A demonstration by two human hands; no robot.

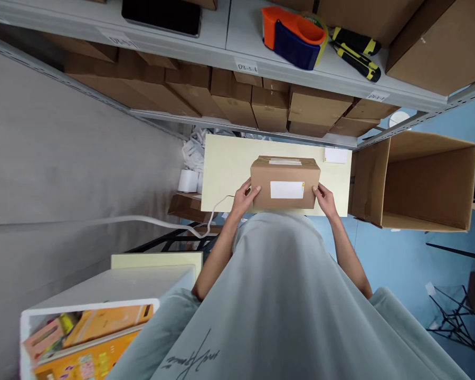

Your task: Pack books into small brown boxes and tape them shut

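A small sealed cardboard box with a white label on its near face rests on a pale yellow table. My left hand grips the box's left end, fingers curled round the lower corner. My right hand presses against its right end, fingers closed on the edge. Both forearms reach forward over my light grey shirt.
A large open empty carton lies on its side at the right. Grey shelves hold several brown boxes, an orange-blue tape dispenser and a yellow-black cutter. A label roll and white cable lie left. A white bin sits near left.
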